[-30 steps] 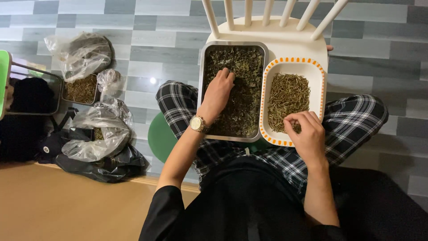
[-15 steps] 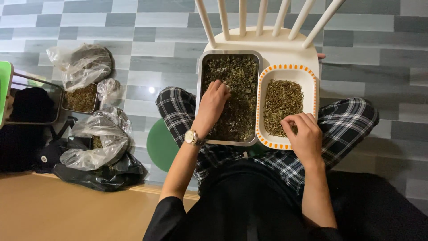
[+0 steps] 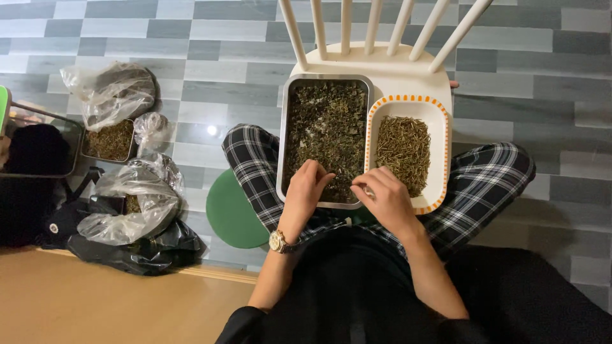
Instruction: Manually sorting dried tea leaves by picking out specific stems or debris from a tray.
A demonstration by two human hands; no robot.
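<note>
We are looking down at our own lap, where a rectangular steel tray (image 3: pixel 285 134) of dark dried leaves and a white oblong dish with an orange dashed rim (image 3: pixel 440 121), holding thin greenish-brown stems, are sitting side by side on the seat of a cream wooden spindle-back chair (image 3: pixel 382 64) in the upper middle of the frame. Our left hand (image 3: pixel 308 189) is resting in the near end of the steel tray, fingers curled loosely down into the leaves. Our right hand (image 3: pixel 382 194) is hovering over the seam between tray and dish, fingertips pinched together (what they are pinching is too small to tell). A gold wristwatch (image 3: pixel 278 241) is sitting on the left wrist. At the left of the frame, crumpled clear plastic bags (image 3: pixel 131 197) are lying on the grey tiled floor (image 3: pixel 210 38).
</note>
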